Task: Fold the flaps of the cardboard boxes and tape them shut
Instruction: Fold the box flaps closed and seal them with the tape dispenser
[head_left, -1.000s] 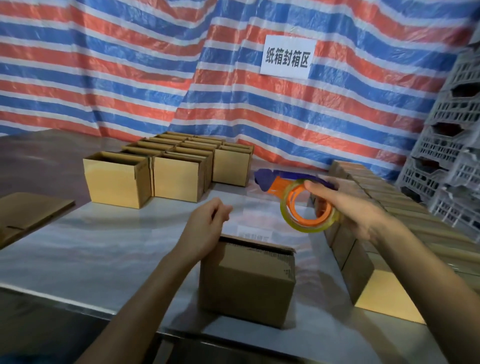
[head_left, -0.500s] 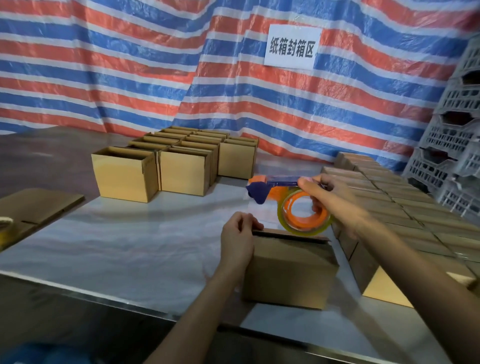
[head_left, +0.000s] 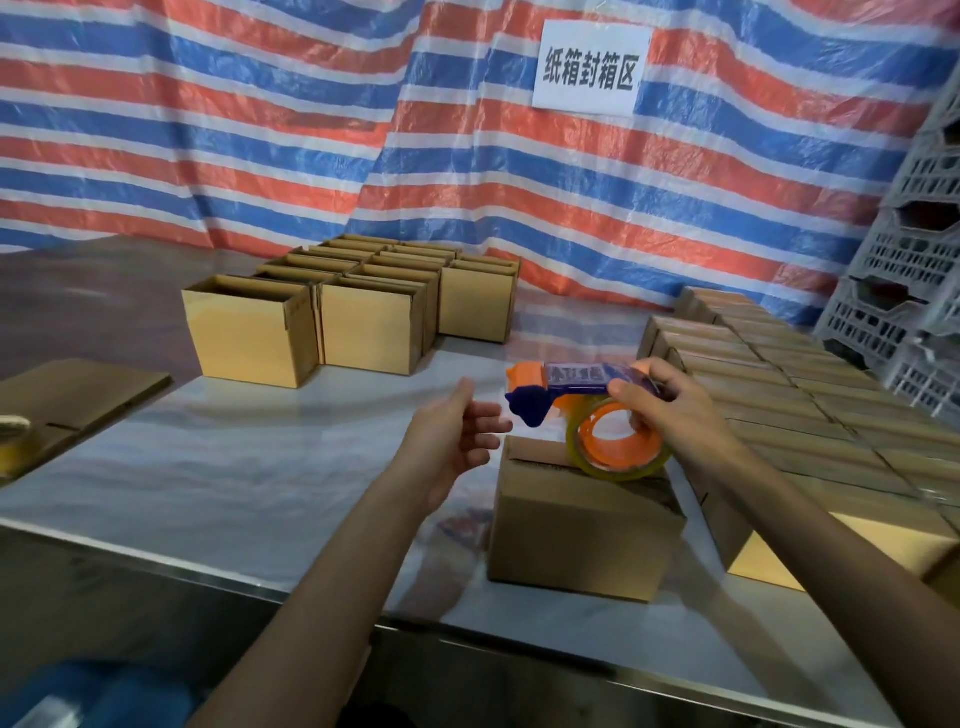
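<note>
The striped tarp (head_left: 208, 130) hangs well beyond the grip, across the whole back. The metal table (head_left: 260, 467) lies under it. On the outer side of the grip, just beside the right forearm, a packed block of closed boxes (head_left: 810, 415) runs away from the person. A cluster of open boxes (head_left: 363, 312) stands well beyond the grip and off toward the left arm's side.

The cardboard box (head_left: 582, 535) being worked on sits directly below the grip, near the table's front edge. Its long axis runs left to right across the person, and its flaps are folded down. A dark line on the left part of its top looks like the seam, also running across. The roll hides the rest of the top, so I cannot tell whether any tape is on it.

The right hand (head_left: 670, 410) wraps its fingers around the handle of the tape dispenser (head_left: 597, 410). The blue nose points toward the left hand, and the roll hangs at or just above the box top; whether they touch is unclear.

The left hand (head_left: 452, 441) is spread loosely and holds nothing. It hovers just past the box's left end, apart from it.

By my reading, the right hand is better placed: the dispenser is already over the box and roughly in line with the seam. The left hand is close enough to steady the box's left end.
</note>
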